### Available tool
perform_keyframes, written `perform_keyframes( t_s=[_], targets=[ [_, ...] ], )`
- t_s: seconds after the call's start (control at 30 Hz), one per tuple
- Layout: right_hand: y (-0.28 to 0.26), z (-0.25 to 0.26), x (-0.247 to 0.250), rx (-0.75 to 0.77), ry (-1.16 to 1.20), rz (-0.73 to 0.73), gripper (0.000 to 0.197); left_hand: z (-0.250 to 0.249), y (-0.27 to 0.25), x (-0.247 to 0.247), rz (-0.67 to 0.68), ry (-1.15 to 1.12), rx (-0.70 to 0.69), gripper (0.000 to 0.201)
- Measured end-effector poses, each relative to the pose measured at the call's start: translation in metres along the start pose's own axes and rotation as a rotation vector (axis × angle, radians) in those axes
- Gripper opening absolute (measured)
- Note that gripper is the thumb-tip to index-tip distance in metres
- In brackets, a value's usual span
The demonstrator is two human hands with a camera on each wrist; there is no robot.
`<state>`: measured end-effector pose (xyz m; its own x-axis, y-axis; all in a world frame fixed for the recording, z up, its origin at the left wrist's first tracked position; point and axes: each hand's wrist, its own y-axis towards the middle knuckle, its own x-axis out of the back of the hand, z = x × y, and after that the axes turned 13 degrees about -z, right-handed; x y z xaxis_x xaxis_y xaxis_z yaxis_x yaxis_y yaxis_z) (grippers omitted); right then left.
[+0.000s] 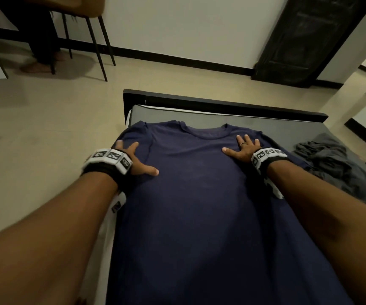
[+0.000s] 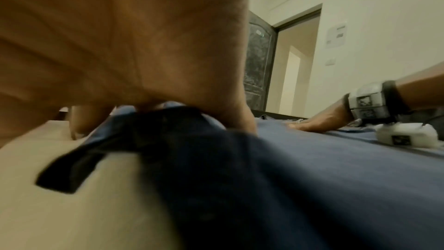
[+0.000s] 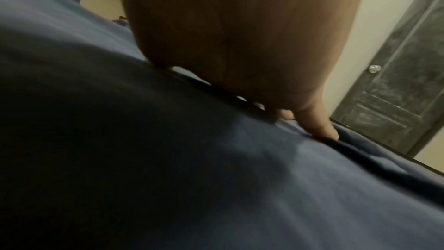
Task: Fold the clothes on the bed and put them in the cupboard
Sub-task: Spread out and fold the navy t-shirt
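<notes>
Both hands are laid flat on a navy T-shirt [image 1: 199,194], grasping nothing, with fingers straight and spread. Bare forearms are seen entering from the lower corners of the head view and converging toward mid-frame. The left hand [image 1: 133,161] is pressed on the shirt's left shoulder area at centre left of the frame, its thumb stretched inward across the fabric. The right hand [image 1: 242,148] is pressed just right of the collar, near the frame's centre, and a ring [image 1: 243,144] is worn on one finger. Each wrist is wrapped in a black band carrying white blocks printed with black-and-white square markers; no readable writing can be made out on them.

The T-shirt is spread face up along the bed [image 1: 265,125], filling the lower middle of the frame, with its collar pointed toward the far end and both hands resting on its upper part. In the right wrist view, fingertips [image 3: 319,128] are shown pushed into the blue cloth.

A crumpled grey garment [image 1: 336,166] is lying on the grey sheet at the right edge, well apart from the hands. Beyond the bed, chair legs [image 1: 98,40] are seen at upper left and a dark door [image 1: 309,40] at upper right.
</notes>
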<state>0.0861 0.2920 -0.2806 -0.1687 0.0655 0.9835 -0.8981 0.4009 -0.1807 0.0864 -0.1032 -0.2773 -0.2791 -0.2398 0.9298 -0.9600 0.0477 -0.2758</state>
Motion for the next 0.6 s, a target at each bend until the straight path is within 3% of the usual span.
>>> perform_keyframes(
  t_s=[0.03, 0.1, 0.17, 0.27, 0.33, 0.43, 0.5, 0.57, 0.6],
  targets=[
    [0.002, 0.003, -0.001, -0.022, -0.033, -0.007, 0.123, 0.012, 0.005, 0.004, -0.008, -0.069, 0.041, 0.131],
    [-0.003, 0.013, 0.002, 0.017, -0.163, -0.069, 0.103, 0.039, 0.013, 0.008, -0.082, -0.186, 0.114, 0.123],
    [-0.023, 0.031, 0.010, 0.220, -0.284, -0.213, 0.081, 0.065, 0.023, 0.005, -0.136, -0.315, 0.210, 0.113],
    [-0.073, 0.069, 0.026, 0.513, -0.218, -0.319, 0.083, 0.074, 0.019, -0.003, -0.022, -0.577, 0.327, 0.107],
    [-0.102, 0.095, 0.026, 0.591, -0.097, -0.172, 0.095, 0.065, 0.013, -0.008, 0.061, -0.757, 0.355, 0.094],
    [-0.116, 0.129, 0.011, 0.622, -0.077, 0.142, 0.126, 0.075, 0.056, -0.042, 0.009, -0.871, 0.376, 0.123],
    [-0.112, 0.146, 0.005, 0.529, -0.113, 0.229, 0.138, 0.093, 0.095, -0.069, -0.036, -0.915, 0.431, 0.127],
    [-0.109, 0.160, 0.008, 0.471, -0.189, 0.239, 0.145, 0.089, 0.075, -0.051, -0.088, -1.064, 0.519, 0.107],
    [-0.109, 0.165, 0.009, 0.468, -0.232, 0.231, 0.147, 0.079, 0.053, -0.032, -0.111, -1.180, 0.565, 0.086]
  ],
)
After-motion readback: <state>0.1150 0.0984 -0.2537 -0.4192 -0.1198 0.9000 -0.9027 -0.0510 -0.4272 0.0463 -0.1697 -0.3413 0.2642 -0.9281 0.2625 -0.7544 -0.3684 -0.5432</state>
